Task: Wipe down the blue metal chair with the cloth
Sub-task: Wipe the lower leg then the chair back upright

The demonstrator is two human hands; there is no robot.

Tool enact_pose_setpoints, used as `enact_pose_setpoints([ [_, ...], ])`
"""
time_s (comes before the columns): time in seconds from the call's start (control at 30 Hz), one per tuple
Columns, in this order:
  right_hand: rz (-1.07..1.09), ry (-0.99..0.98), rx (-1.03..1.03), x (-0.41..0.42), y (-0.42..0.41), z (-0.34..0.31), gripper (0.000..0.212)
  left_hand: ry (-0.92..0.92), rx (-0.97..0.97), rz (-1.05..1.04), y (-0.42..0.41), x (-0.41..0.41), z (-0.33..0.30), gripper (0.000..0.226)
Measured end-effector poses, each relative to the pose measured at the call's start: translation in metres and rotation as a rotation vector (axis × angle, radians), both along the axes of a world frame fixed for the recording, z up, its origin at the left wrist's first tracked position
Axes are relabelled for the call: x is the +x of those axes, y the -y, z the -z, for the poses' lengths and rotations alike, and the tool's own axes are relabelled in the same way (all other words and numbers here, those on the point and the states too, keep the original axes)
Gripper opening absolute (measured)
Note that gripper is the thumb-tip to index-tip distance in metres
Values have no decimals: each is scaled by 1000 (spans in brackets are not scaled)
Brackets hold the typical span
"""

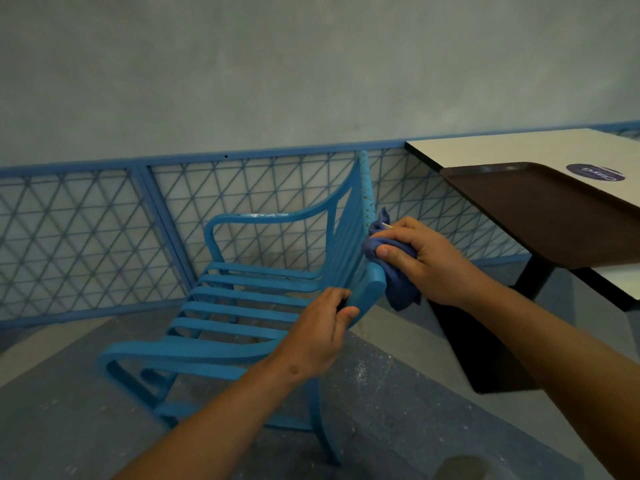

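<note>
The blue metal chair stands in the middle of the view, its slatted seat facing left and its backrest toward me. My left hand grips the near top corner of the backrest. My right hand holds a dark blue cloth bunched against the outer side of the backrest's top rail. Part of the cloth hangs below my fingers. The rail above the cloth shows chipped, speckled paint.
A blue wire-mesh fence runs behind the chair along a grey wall. At right stands a white table with a dark brown tray on it, close to my right arm. The floor is grey concrete.
</note>
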State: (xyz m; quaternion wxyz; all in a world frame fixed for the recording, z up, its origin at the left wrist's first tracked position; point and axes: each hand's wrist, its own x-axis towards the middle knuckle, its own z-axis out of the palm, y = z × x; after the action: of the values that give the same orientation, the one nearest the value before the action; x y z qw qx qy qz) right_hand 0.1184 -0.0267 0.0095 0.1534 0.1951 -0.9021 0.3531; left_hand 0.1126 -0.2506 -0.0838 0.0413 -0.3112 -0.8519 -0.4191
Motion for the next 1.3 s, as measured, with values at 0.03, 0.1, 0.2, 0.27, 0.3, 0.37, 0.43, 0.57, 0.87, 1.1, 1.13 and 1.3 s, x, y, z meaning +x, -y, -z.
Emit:
enact_pose_setpoints([
  [0.03,28,3,2,-5,-1,0,20,12,-5,0,1,0,-3,22],
  [0.1,60,0,21,-3,-1,0,21,48,3,37,4,-2,-13,23],
  [0.2,9,-23,53,22,2,1,21,98,87,90,7,-5,-24,20],
  [0.27,-41,-30,53,34,1,5,25,86,155,72,7,-4,-23,18],
  [0.3,-48,-25,46,34,0,5,25,83,177,54,5,-3,-21,17],
  [0.37,-34,-22,31,24,-1,4,21,99,185,21,2,-3,-17,17],
  [0.43,5,-33,21,6,1,-2,21,98,161,1,-1,-6,-16,16],
  [0.57,119,7,58,-24,5,-7,19,111,144,0,-1,-7,-18,12],
  [0.87,90,20,-28,10,14,-1,14,128,183,-24,-4,-4,-9,12],
  [1.1,230,143,-30,-44,20,-21,24,147,130,-21,-2,-5,-7,17],
  [1.13,229,134,-31,-37,22,-21,23,144,131,-23,-2,-5,-6,17],
  [1.3,156,43,30,6,26,-6,11,135,151,-35,-4,-6,2,15],
])
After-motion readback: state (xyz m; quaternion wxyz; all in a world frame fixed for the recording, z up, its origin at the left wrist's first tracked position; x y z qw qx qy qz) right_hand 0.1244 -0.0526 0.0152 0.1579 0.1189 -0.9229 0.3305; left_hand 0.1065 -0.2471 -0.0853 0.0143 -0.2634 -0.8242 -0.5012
